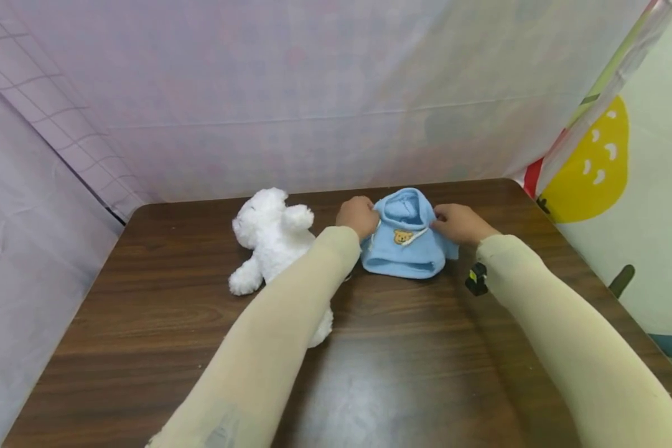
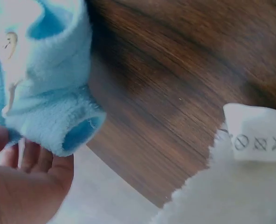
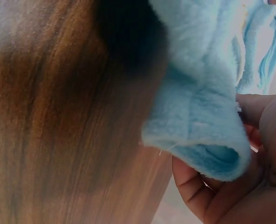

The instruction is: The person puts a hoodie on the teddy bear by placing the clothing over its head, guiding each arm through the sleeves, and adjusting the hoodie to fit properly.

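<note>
A small light blue toy hoodie [image 1: 406,255] with a bear patch and white drawstring is held up near the table's far edge, its hood on top and its bottom opening facing me. My left hand [image 1: 358,216] pinches it by the shoulder, close to the hood. On the opposite shoulder, my right hand [image 1: 459,223] pinches the cloth between thumb and fingers. One sleeve [image 2: 58,123] hangs by the left fingers, its cuff open; the other sleeve [image 3: 198,126] lies across the right fingers. A white plush toy [image 1: 274,239] lies left of the hoodie, partly hidden under my left forearm.
The brown wooden table [image 1: 162,298] has a pale curtain [image 1: 291,112] along its far edge and more cloth at left. A white care label [image 2: 257,135] sticks out from the plush toy. To the right stands a wall with a yellow print [image 1: 593,168].
</note>
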`<state>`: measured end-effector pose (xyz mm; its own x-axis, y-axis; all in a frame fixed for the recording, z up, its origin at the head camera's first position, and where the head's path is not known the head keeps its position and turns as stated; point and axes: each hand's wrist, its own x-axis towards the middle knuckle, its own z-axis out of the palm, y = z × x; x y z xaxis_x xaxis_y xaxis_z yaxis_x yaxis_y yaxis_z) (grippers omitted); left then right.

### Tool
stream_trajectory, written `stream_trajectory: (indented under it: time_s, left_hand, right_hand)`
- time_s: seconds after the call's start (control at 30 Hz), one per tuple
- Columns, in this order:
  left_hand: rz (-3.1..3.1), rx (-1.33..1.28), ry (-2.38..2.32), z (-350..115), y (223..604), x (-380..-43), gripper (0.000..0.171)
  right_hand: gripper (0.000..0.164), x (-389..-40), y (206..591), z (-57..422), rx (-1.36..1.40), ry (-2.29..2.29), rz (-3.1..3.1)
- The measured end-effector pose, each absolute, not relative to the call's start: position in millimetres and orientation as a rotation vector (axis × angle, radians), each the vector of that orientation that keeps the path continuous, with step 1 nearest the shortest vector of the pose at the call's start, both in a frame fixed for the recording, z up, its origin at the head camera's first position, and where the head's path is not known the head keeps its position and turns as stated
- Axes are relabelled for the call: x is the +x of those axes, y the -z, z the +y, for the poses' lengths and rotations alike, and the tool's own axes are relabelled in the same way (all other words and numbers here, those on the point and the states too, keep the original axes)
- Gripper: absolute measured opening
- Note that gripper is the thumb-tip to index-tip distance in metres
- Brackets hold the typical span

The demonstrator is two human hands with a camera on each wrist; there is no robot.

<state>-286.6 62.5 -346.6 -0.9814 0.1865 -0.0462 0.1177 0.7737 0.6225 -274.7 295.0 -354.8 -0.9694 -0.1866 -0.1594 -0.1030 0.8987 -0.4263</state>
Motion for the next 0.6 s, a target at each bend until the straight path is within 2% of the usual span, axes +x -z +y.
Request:
stream_trajectory:
  time_s: [0.07,0.27,0.47,0.6]
  left_hand:
    - [2.841,0.281,-0.978,63,347,-287,0.02]
    - [2.701,0.338,-0.768,62,356,-291,0.041]
    - [2.724,0.376,-0.553,61,355,-290,0.024]
    - [2.779,0.414,-0.6,60,343,-287,0.022]
  right_hand:
    - [0.029,-275,354,296,-0.235,0.634,2.868]
    - [0.041,-272,355,294,-0.264,0.645,2.75]
    - [0.037,-271,358,294,-0.273,0.597,2.751]
    - [0.033,-272,351,296,-0.313,0.564,2.838]
